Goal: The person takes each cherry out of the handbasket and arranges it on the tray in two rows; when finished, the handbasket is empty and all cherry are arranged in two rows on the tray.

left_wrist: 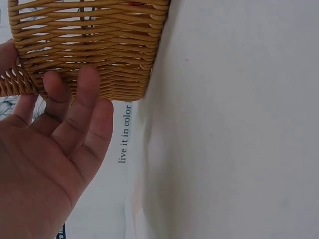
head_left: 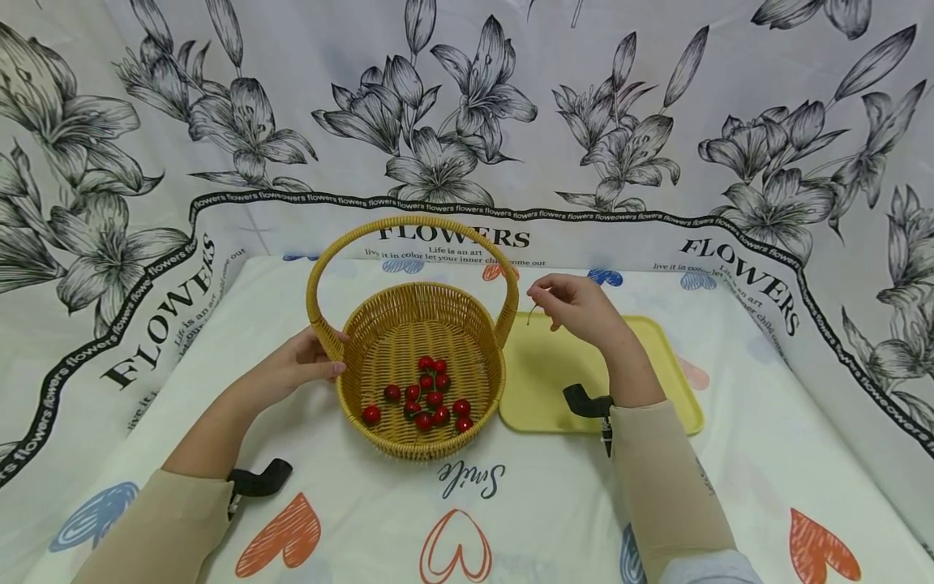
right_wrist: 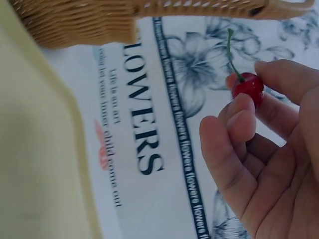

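Pinching one stemmed cherry, the right hand hovers above one yellow tray; the left hand grips one wicker basket containing thirteen loose cherries.

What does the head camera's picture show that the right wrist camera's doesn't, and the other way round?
Only the head view: the red cherries lying inside the basket, and the left hand holding the basket's side.

Only the right wrist view: the red fruit of the single cherry pinched in the right hand; the fingers hide it from the head camera.

Both: the right hand, the cherry's stem, parts of the basket, the yellow tray and the flower-printed cloth behind.
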Demonstrator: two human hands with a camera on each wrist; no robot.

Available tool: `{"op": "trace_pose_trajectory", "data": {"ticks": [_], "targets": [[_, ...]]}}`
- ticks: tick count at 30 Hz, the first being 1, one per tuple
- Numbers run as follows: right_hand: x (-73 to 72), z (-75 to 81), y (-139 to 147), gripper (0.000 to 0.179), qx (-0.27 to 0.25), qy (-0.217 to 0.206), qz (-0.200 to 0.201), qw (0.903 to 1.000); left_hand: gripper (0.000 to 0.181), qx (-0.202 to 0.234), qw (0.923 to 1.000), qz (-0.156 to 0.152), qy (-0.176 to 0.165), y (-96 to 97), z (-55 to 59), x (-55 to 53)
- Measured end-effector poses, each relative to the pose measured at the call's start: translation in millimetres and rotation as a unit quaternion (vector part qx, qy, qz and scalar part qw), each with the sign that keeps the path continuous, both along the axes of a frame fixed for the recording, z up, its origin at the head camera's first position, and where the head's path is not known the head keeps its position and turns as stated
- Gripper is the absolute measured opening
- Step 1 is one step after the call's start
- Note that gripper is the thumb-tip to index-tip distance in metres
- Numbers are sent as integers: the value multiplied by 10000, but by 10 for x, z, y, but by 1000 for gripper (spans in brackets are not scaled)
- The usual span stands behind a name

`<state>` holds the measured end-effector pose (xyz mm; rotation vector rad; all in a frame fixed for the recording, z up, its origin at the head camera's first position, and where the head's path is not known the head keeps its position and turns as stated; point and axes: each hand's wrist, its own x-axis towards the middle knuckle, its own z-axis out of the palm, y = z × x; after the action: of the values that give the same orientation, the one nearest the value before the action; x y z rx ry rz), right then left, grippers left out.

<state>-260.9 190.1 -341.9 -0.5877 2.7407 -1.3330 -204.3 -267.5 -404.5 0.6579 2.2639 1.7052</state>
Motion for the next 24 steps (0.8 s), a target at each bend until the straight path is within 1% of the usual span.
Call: {"op": "trace_pose_trajectory", "data": {"ticks": [3,7,10,12,16,19,24], "targets": [[-93,-120,-42,30,539,-84,-102,9985,41,7,10000,-20,30,2,-7,-3],[-196,-268,-134,24,1234,-118,34,9923,40,22,10000,-14,28,-5,-11,-2],[-259,-364,-223,23,1588,-31,160,9872,38,34,10000,-9,39,-12,-14,-1],[-291,-427,-282,20,1731,53,221,9846,38,66,10000,-14,49,-14,-19,-1],[-354,-593,-370,13,1771,113,245,9838,39,72,10000,0,23,-12,-22,-1],[-383,-719,-410,14,1713,182,158,9849,40,16,10000,51,5,-8,-12,6],[-412,-845,-420,21,1524,240,-249,9877,41,-103,9998,150,-36,-3,11,13]]}}
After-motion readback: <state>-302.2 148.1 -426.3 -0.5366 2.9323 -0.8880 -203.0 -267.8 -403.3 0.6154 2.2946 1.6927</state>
